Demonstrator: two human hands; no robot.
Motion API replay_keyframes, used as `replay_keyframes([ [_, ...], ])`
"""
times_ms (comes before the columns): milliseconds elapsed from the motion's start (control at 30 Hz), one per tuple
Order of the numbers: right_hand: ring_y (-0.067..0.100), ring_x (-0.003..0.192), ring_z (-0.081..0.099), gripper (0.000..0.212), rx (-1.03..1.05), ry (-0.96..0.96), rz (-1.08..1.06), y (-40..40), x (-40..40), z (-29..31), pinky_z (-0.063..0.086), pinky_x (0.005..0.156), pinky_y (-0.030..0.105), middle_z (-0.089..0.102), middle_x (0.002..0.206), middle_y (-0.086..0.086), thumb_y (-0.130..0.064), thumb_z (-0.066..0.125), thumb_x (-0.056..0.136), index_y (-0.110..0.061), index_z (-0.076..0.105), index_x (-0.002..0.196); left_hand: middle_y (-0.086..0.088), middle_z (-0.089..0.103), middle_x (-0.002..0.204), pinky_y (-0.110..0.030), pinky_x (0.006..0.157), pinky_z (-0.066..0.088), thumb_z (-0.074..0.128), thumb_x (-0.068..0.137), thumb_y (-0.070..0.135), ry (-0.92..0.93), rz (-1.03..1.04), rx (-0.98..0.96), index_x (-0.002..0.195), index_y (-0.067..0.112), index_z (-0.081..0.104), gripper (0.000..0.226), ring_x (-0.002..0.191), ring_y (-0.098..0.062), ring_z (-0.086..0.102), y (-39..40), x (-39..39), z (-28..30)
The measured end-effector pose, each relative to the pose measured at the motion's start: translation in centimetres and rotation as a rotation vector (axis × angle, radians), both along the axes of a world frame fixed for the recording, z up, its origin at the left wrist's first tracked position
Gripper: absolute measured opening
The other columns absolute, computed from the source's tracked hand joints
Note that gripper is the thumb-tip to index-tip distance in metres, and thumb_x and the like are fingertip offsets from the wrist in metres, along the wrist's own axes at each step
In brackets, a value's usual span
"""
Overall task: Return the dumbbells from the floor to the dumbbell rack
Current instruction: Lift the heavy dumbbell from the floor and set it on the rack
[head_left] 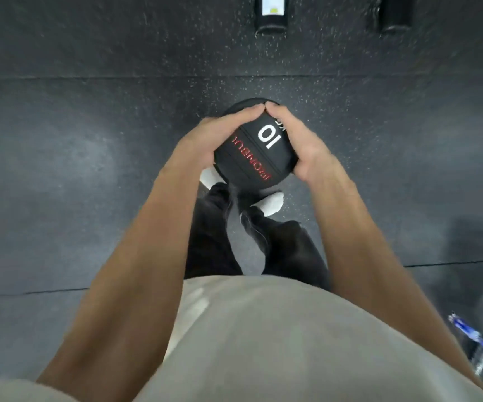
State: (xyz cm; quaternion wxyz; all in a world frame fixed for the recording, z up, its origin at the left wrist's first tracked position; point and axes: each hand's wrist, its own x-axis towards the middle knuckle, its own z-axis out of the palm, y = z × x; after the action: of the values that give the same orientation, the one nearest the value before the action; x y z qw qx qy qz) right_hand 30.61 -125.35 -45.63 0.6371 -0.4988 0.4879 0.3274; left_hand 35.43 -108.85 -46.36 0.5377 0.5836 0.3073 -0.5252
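Observation:
A black dumbbell [252, 153] hangs upright in front of me, its round end facing the camera with a white "10" and red lettering. My left hand [205, 139] wraps the left side of that end. My right hand [298, 143] wraps the right side, and the fingertips of both hands meet at the far rim. The handle and the lower end are hidden under the top end. The dumbbell is off the floor, above my feet in white socks. No rack shelf is in view.
Dark speckled rubber floor [89, 169] spreads all around. Two black feet of some equipment [270, 15] [395, 15] stand at the top edge. A plastic water bottle [478, 349] with a blue label lies at the lower right beside a dark base.

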Motion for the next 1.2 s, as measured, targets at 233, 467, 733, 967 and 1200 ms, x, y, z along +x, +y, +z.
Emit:
replay_keyframes([
  [233,0.025,0.092,0.079,0.046,-0.03,-0.015,0.051,6.8,7.1,9.3,0.064,0.078,0.037,0.082,0.097,0.008,-0.046,0.084,0.078,-0.012,0.078,0.11,-0.007,0.081,0.092,-0.03,0.066,0.061,0.093,0.071,0.028,-0.056,0.151,0.022,0.101,0.012,0.077,0.038,0.079,-0.019,0.079,6.9,5.2,9.3],
  [467,0.025,0.087,0.079,0.054,0.061,0.035,0.089,12.9,19.0,10.2,0.064,0.078,0.038,0.081,0.096,0.01,-0.046,0.089,0.07,-0.012,0.078,0.11,-0.007,0.08,0.099,-0.037,0.085,0.061,0.095,0.069,0.028,-0.068,0.287,0.081,0.115,0.009,0.074,0.054,0.093,-0.024,0.077,13.3,14.7,11.0],
  [733,0.027,0.088,0.08,0.078,0.065,0.028,0.24,20.8,36.4,10.0,0.063,0.089,0.046,0.082,0.094,0.009,-0.052,0.095,0.051,-0.012,0.076,0.115,-0.012,0.08,0.097,-0.039,0.078,0.062,0.092,0.071,0.021,-0.02,0.555,0.099,0.109,0.007,0.075,0.044,0.089,-0.027,0.078,20.6,28.7,11.2],
  [967,0.031,0.094,0.079,0.076,0.06,0.052,0.217,28.3,50.9,9.9,0.062,0.091,0.05,0.081,0.102,0.012,-0.054,0.094,0.056,-0.014,0.076,0.118,-0.009,0.08,0.098,-0.03,0.062,0.061,0.095,0.067,0.027,-0.044,0.436,0.048,0.121,0.006,0.07,0.063,0.085,-0.023,0.079,29.0,44.9,10.4],
  [1200,0.031,0.095,0.078,0.059,0.076,0.031,0.128,31.7,65.6,12.0,0.06,0.095,0.049,0.081,0.098,0.011,-0.052,0.089,0.069,-0.014,0.077,0.113,-0.005,0.081,0.09,-0.026,0.059,0.059,0.092,0.073,0.024,-0.08,0.323,0.075,0.108,0.009,0.075,0.041,0.077,-0.017,0.079,32.3,61.1,12.9],
])
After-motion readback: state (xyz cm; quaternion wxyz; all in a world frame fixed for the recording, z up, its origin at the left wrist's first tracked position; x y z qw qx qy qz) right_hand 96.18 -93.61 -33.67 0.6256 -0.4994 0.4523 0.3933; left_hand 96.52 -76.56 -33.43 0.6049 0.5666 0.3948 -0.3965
